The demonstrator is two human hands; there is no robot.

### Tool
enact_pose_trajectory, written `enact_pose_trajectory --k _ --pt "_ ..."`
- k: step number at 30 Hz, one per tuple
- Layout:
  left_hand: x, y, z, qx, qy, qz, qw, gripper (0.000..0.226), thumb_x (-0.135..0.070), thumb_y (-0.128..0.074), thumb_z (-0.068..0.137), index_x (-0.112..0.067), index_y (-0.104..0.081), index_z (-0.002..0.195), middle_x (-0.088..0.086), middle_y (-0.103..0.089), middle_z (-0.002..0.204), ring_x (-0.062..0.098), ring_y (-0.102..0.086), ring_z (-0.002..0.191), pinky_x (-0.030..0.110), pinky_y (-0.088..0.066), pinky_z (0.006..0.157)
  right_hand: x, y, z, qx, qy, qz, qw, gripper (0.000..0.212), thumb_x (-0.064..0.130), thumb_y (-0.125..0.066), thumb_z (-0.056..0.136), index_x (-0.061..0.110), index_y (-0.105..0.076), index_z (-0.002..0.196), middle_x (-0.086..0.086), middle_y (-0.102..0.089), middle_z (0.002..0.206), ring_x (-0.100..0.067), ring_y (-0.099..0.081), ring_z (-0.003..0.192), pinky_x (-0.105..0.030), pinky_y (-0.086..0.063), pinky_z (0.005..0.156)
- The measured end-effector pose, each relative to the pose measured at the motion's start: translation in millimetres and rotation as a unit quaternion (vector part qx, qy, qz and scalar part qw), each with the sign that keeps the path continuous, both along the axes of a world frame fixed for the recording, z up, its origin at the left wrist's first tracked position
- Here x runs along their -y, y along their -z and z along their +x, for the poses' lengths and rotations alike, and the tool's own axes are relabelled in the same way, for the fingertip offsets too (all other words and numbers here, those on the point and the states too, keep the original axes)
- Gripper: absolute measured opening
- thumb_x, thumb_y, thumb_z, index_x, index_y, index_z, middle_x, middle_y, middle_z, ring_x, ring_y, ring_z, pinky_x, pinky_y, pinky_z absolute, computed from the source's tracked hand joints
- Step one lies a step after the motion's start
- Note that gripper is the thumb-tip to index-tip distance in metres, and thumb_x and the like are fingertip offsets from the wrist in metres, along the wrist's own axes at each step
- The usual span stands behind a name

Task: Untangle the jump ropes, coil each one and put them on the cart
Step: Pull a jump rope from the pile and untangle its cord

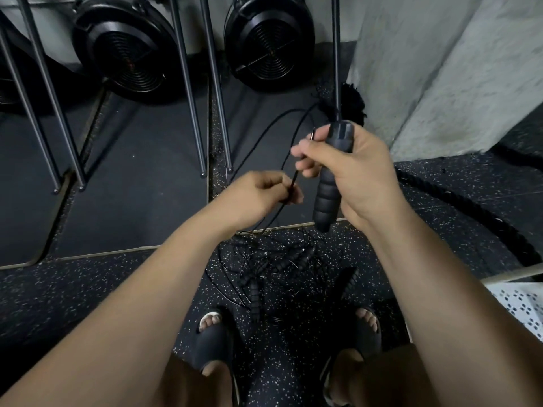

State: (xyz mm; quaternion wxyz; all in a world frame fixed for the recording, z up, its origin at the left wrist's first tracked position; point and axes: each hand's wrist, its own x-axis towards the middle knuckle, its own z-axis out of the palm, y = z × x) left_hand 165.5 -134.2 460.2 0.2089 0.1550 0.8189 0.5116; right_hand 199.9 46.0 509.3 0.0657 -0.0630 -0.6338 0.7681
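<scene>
From the head camera, looking down at the floor: the right hand (355, 171) holds a black ribbed jump rope handle (324, 201) upright, the palm and thumb wrapped round its upper half, the fingers curled round it on the left side. The handle's lower end hangs free below the hand. The left hand (261, 190), lower and just beside it, pinches the thin black cord (294, 178) between the tips of its curled fingers and the thumb. From that pinch the cord runs up in a loose loop in front of the dark mat (132, 186), and another strand drops down to the floor.

The rest of the jump ropes lie in a tangled pile (276, 268) on the speckled rubber floor (88, 289), handles and cords crossing one another, just ahead of the person's feet in dark slides (211, 342). (How many ropes are in the pile cannot be told.)

Two round black fan housings (126, 51) stand at the back among thin metal legs (188, 83). A thick black battle rope (470, 207) curves along the floor at the right, below a grey concrete wall (440, 69).
</scene>
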Motion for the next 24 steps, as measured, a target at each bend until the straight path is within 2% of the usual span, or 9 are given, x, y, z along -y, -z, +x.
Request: enact_pose_trajectory --k 3,5,8,10,13,15,19,22,24 --pt "1 7 -3 -0.039 0.034 -0.109 0.993 0.020 -0.022 -0.062 0.103 -0.031 -0.080 0.102 -0.012 -0.081 0.097 0.024 -0.075 0.095 0.041 -0.059 0.093 -7 -7 1 -0.023 0.016 -0.054 0.998 0.016 -0.005 -0.073 0.095 0.007 -0.063 0.099 -0.026 -0.078 0.097 -0.026 -0.072 0.074 -0.031 -0.058 0.068" --pt "2 11 -5 -0.055 0.053 -0.195 0.978 0.015 -0.035 -0.064 0.104 -0.036 -0.079 0.101 -0.013 -0.078 0.088 0.014 -0.073 0.083 0.033 -0.058 0.079 -12 -10 2 -0.033 0.021 -0.089 0.995 0.016 -0.004 -0.073 0.097 0.006 -0.061 0.101 -0.025 -0.078 0.099 -0.024 -0.072 0.076 -0.030 -0.058 0.070" --pt "4 12 -7 -0.081 0.039 -0.261 0.961 0.018 -0.042 -0.066 0.104 -0.042 -0.072 0.087 -0.019 -0.068 0.074 -0.003 -0.064 0.071 0.015 -0.043 0.059 -19 -11 1 -0.038 0.028 -0.117 0.992 0.017 -0.001 -0.072 0.098 0.005 -0.059 0.109 -0.025 -0.077 0.105 -0.023 -0.073 0.082 -0.028 -0.058 0.072" --pt "5 12 -10 -0.119 0.022 -0.238 0.964 0.035 -0.035 -0.069 0.103 -0.039 -0.062 0.069 -0.019 -0.063 0.063 -0.007 -0.058 0.060 0.009 -0.037 0.054 -23 -11 -1 -0.022 0.035 -0.112 0.993 0.020 0.001 -0.073 0.099 0.002 -0.061 0.115 -0.025 -0.078 0.111 -0.024 -0.075 0.086 -0.028 -0.059 0.073" --pt "4 1 -10 -0.111 -0.007 -0.180 0.977 0.028 -0.034 -0.069 0.104 -0.026 -0.071 0.077 -0.010 -0.067 0.067 -0.004 -0.056 0.053 0.009 -0.042 0.054 -24 -6 -3 0.045 0.035 -0.067 0.996 0.029 0.001 -0.077 0.094 -0.004 -0.066 0.121 -0.025 -0.078 0.113 -0.025 -0.077 0.086 -0.027 -0.060 0.070" --pt "4 -2 -13 -0.130 -0.026 -0.139 0.981 0.027 -0.041 -0.068 0.103 -0.021 -0.076 0.087 -0.008 -0.076 0.078 0.000 -0.069 0.068 0.026 -0.059 0.069 -22 1 -3 0.100 0.014 -0.014 0.995 0.031 0.001 -0.081 0.091 -0.001 -0.070 0.120 -0.023 -0.079 0.110 -0.025 -0.078 0.083 -0.027 -0.061 0.068" --pt "7 -10 -9 -0.177 -0.090 -0.060 0.978 0.026 -0.049 -0.070 0.098 -0.025 -0.078 0.092 -0.001 -0.077 0.082 0.027 -0.074 0.084 0.047 -0.062 0.078 -10 16 0 0.148 -0.067 0.082 0.983 0.027 -0.004 -0.078 0.091 0.003 -0.071 0.117 -0.017 -0.079 0.103 -0.023 -0.078 0.079 -0.030 -0.062 0.067" --pt "4 -20 -2 -0.145 -0.117 0.058 0.981 0.010 -0.031 -0.075 0.100 -0.025 -0.083 0.096 0.000 -0.080 0.088 0.027 -0.075 0.085 0.042 -0.064 0.078 0 23 0 0.129 -0.097 0.126 0.979 0.022 -0.006 -0.078 0.088 0.007 -0.072 0.106 -0.011 -0.079 0.090 -0.022 -0.078 0.079 -0.033 -0.060 0.068" --pt "2 -25 0 -0.123 -0.124 0.123 0.977 0.011 -0.022 -0.075 0.100 -0.014 -0.083 0.098 0.007 -0.080 0.089 0.022 -0.073 0.080 0.034 -0.061 0.074 5 26 0 0.112 -0.112 0.151 0.976 0.021 -0.003 -0.080 0.086 0.012 -0.073 0.100 -0.006 -0.079 0.087 -0.021 -0.078 0.080 -0.034 -0.059 0.070"
